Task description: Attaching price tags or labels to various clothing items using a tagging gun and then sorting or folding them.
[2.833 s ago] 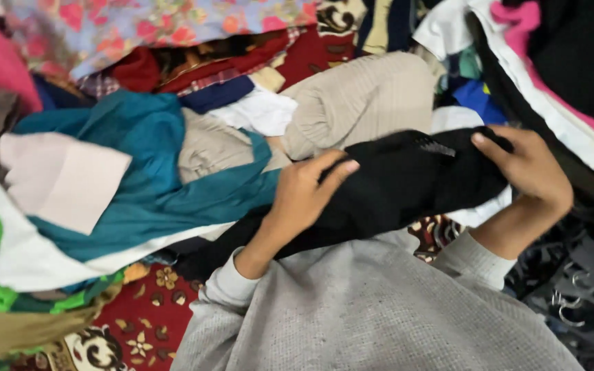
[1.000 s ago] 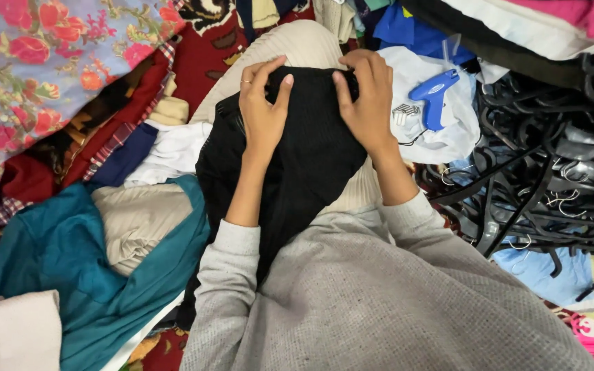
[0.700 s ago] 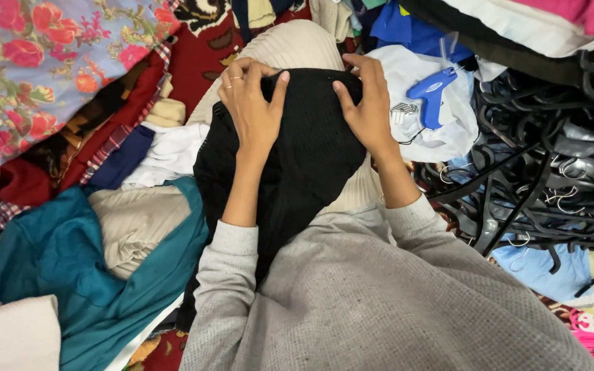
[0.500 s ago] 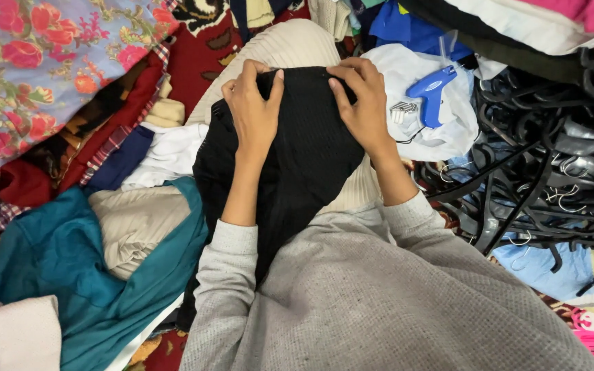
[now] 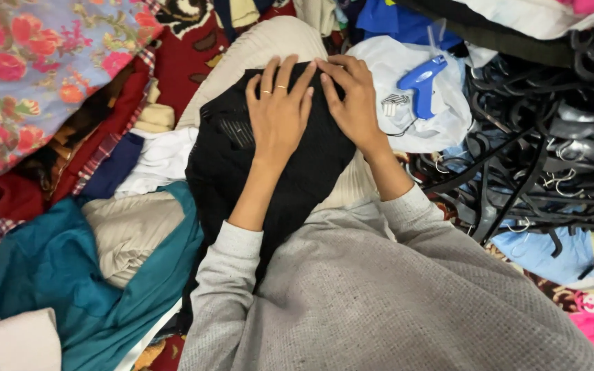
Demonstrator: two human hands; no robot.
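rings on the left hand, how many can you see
2, both thin gold bands on the left hand, which lies flat on the black knit: one ring on one finger, the other ring on the next finger. The right hand shows none, though some may be hidden.

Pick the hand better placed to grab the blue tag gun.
Right. The right hand rests on the black garment's top edge, next to the tag gun. The left hand lies flat mid-garment, farther off.
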